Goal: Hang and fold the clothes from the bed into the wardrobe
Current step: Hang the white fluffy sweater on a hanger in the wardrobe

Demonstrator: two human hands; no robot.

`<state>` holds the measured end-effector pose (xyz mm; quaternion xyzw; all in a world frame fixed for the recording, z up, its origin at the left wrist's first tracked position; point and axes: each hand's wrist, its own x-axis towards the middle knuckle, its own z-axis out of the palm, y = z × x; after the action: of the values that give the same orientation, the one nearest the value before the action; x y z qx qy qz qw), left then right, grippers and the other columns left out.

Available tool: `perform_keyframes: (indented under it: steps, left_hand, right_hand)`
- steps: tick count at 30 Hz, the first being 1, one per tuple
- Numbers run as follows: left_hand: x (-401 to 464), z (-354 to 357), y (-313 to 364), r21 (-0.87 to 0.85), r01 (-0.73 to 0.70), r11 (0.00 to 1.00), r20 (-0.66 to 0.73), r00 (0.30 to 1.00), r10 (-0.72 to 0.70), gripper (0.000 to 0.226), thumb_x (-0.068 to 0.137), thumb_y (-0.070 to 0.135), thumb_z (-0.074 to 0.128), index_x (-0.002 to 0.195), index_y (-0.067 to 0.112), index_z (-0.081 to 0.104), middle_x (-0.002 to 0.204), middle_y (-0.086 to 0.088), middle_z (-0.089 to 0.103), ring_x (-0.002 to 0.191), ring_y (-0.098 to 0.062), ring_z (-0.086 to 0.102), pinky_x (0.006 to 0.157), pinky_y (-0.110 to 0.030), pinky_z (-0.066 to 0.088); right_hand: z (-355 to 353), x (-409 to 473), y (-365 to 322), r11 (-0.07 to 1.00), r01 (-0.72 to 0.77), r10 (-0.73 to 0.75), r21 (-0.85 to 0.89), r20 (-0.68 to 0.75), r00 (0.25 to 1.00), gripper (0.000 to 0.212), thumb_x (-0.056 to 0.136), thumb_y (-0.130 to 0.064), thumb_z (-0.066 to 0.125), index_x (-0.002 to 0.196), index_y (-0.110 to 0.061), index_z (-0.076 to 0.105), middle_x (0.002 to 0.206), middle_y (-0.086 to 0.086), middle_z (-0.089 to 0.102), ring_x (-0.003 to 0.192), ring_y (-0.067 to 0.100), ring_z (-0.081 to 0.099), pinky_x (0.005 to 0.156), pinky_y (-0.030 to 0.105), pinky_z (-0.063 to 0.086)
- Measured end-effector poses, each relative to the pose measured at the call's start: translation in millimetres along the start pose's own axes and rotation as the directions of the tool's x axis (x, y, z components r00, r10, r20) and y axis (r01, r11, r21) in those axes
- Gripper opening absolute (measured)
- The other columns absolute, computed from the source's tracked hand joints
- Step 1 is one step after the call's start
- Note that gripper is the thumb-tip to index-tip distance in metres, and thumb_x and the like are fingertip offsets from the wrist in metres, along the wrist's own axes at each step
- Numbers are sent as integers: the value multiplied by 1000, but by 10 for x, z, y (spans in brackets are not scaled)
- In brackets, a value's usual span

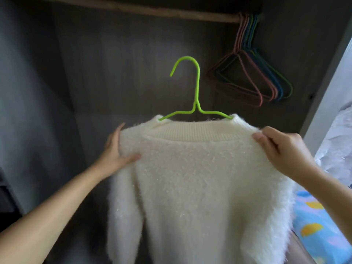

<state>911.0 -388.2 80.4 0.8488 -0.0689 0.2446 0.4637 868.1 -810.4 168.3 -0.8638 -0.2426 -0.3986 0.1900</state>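
While the sweater rides on its hanger, both hands steady it in front of the open wardrobe.
Sweater (200, 178): fluffy cream knit, already threaded on the green hanger (197, 92), held up in mid-air below the rail; not yet hung.
Left hand (116, 151): clamped on the left shoulder, thumb in front, fingers behind, likely to keep the knit from sliding off the wire.
Right hand (282, 149): pinching the right shoulder, levelling the hanger.
Hook: free, upright, opening to the left, well under the rail (133, 10).
Open room: long bare stretch of rail to the left and straight above.
Edges: spare hangers (253, 77) bunched at the rail's right end, against the wardrobe's side wall; patterned bedding (320, 225) low right.
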Motion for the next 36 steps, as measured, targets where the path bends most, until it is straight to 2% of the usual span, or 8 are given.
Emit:
perform_keyframes:
  steps: [4, 7, 11, 16, 23, 26, 29, 36]
  left_hand:
    - [-129, 99, -216, -77, 215, 973, -113, 968, -223, 20, 91, 17, 61, 103, 1, 61, 98, -21, 67, 92, -29, 64, 77, -29, 40]
    - [44, -247, -20, -57, 114, 992, -129, 984, -121, 28, 83, 26, 65, 62, 11, 55, 56, 1, 56, 58, -10, 50, 59, -26, 34]
    - [235, -788, -121, 164, 57, 985, -178, 984, -27, 67, 75, 68, 60, 72, 2, 64, 65, -11, 56, 66, -13, 47, 56, -31, 33]
    - [248, -562, -212, 563, 223, 796, -100, 974, -202, 38, 97, 43, 46, 117, 17, 67, 116, -14, 67, 106, -32, 62, 80, -36, 46]
    - [89, -328, 575, 196, -116, 974, -385, 904, 185, 49, 92, 21, 40, 137, 3, 44, 136, -17, 49, 126, -29, 43, 106, -27, 27]
    - [234, -341, 744, 496, -264, 828, -207, 889, 408, 58, 86, 48, 38, 120, 5, 55, 113, -15, 57, 110, -33, 50, 99, -42, 36]
    - [420, -329, 751, 385, -273, 882, -233, 896, 379, 43, 85, 54, 36, 74, 13, 44, 73, -4, 47, 74, -29, 51, 63, -33, 26]
    - [907, -343, 269, 403, -59, 913, -256, 951, 175, 38, 91, 39, 47, 89, 2, 59, 95, -19, 64, 90, -36, 59, 72, -40, 41]
  right_hand:
    - [-72, 91, 55, 997, -43, 43, -64, 3, 999, 46, 89, -59, 33, 63, -21, 36, 45, -4, 37, 47, 17, 45, 44, 26, 31]
    - [-143, 44, 157, 998, -39, 43, -39, 113, 993, 63, 86, -75, 27, 61, -18, 32, 52, 0, 37, 48, 11, 38, 45, 18, 29]
    - [-161, -103, 124, 1000, -3, 0, 18, 161, 987, 50, 85, -69, 34, 66, -24, 37, 54, -11, 39, 44, 3, 32, 44, 14, 26]
    - [-81, 113, -131, 983, -129, 122, 131, 60, 991, 41, 87, -55, 48, 64, -22, 43, 51, -9, 40, 45, 7, 34, 42, 17, 23]
    - [-4, 354, -300, 947, -213, 187, 239, 128, 974, 54, 90, -43, 55, 63, 3, 47, 50, -4, 31, 45, 8, 31, 41, 19, 22]
    - [-23, 530, -484, 895, -239, 154, 376, 242, 958, 54, 85, -48, 55, 59, -3, 42, 53, -2, 30, 47, 9, 28, 42, 22, 21]
    - [-37, 646, -719, 831, -310, 20, 462, 532, 846, 48, 82, -50, 54, 67, -4, 56, 58, 1, 40, 52, 14, 37, 47, 27, 29]
    - [607, 688, -1193, 945, -175, -27, 275, 601, 799, 31, 100, -33, 42, 95, -9, 61, 80, 4, 63, 73, 21, 59, 69, 35, 48]
